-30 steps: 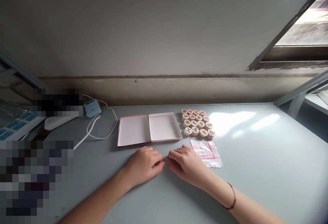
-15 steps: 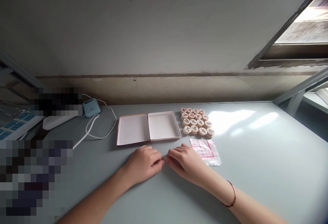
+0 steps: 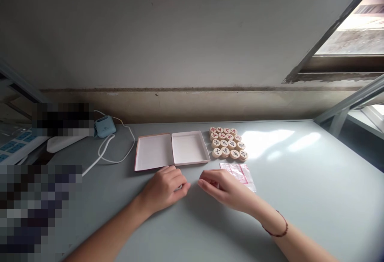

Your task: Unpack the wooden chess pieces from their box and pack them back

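Note:
My left hand (image 3: 163,188) rests on the desk just in front of the open cardboard box (image 3: 154,152), its fingers curled in and holding nothing that I can see. My right hand (image 3: 223,186) is loosely bent, the thumb a little apart from the fingers, with nothing visible between them. Partly behind it lies a clear plastic bag (image 3: 240,172) with a folded sheet printed in red lines. Farther back, wooden Chinese chess pieces (image 3: 228,143) stand in short stacked rows beside the box. Red characters show on the back rows and dark ones on the front rows.
At the left are a light blue device (image 3: 105,126), a white cable (image 3: 120,161) and a power strip (image 3: 15,146). A wall (image 3: 180,106) runs along the desk's back edge. Metal bars (image 3: 348,99) rise at the right, and sunlight falls on the desk (image 3: 300,198).
My right hand has lifted slightly and turned, its thumb parting from the fingers. The gap between my hands has widened. The whole view has shifted a little.

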Demonstrator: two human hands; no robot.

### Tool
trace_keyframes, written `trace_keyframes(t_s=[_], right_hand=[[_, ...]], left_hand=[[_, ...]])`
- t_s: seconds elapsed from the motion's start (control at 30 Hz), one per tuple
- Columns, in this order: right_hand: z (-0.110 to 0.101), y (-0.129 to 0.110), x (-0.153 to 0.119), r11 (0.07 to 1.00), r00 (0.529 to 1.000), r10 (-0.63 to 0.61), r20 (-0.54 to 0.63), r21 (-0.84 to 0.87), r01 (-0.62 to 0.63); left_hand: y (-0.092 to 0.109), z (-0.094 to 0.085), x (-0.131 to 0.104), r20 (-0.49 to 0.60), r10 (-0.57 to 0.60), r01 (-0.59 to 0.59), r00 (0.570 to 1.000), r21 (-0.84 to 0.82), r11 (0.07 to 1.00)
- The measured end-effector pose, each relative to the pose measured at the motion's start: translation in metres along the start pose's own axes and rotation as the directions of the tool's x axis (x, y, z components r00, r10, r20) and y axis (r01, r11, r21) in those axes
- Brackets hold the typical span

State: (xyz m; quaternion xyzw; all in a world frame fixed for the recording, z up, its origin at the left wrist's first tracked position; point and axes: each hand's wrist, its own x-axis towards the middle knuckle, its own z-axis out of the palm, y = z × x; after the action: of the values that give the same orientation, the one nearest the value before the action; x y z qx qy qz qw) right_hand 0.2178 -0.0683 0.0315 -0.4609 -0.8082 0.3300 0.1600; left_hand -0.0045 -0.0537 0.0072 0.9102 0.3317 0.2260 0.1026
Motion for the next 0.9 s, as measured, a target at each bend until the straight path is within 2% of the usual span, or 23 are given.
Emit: trace_keyframes(t_s=[0.1,0.17,0.27,0.4,0.53,0.63,0.7,0.77,0.8,0.83,0.9], right_hand=[[-0.023,0.009,-0.009,0.995,0.999,0.040,0.016,-0.092,-0.038],[-0.034,0.019,-0.018,0.975,0.997,0.077,-0.015,-0.207,-0.079],[-0.042,0.039,-0.032,0.921,0.985,0.148,-0.092,-0.351,-0.171],[-0.036,0.055,-0.039,0.857,0.964,0.231,-0.133,-0.441,-0.266],[-0.031,0.050,-0.033,0.829,0.950,0.299,-0.094,-0.467,-0.307],[-0.037,0.041,-0.029,0.843,0.942,0.334,-0.019,-0.442,-0.308],[-0.044,0.033,-0.027,0.894,0.969,0.248,-0.012,-0.383,-0.234],[-0.047,0.023,-0.023,0.946,0.987,0.058,-0.152,-0.307,-0.103],[-0.046,0.017,-0.021,0.957,0.964,-0.053,-0.261,-0.288,-0.026],[-0.042,0.012,-0.017,0.956,0.921,-0.156,-0.357,-0.289,0.049],[-0.029,0.002,-0.010,0.928,0.848,-0.303,-0.435,-0.337,0.159]], left_hand=[[-0.002,0.000,0.007,-0.134,-0.022,0.039,0.991,0.130,0.991],[-0.005,0.001,0.010,-0.173,-0.037,0.075,0.984,0.217,0.973],[-0.009,0.004,0.010,-0.149,-0.066,0.105,0.987,0.270,0.957],[-0.008,0.005,0.007,-0.107,-0.082,0.108,0.991,0.262,0.959],[-0.004,0.001,0.002,-0.083,-0.044,0.064,0.996,0.261,0.963],[-0.002,-0.004,-0.002,-0.056,-0.012,0.026,0.998,0.257,0.966],[0.001,-0.008,-0.004,-0.024,0.021,-0.014,0.999,0.254,0.967],[0.006,-0.012,-0.007,0.028,0.064,-0.069,0.998,0.255,0.964],[0.010,-0.013,-0.008,0.054,0.088,-0.100,0.995,0.259,0.961],[0.014,-0.014,-0.009,0.076,0.112,-0.129,0.991,0.265,0.956],[0.024,-0.015,-0.010,0.098,0.150,-0.172,0.984,0.275,0.946]])
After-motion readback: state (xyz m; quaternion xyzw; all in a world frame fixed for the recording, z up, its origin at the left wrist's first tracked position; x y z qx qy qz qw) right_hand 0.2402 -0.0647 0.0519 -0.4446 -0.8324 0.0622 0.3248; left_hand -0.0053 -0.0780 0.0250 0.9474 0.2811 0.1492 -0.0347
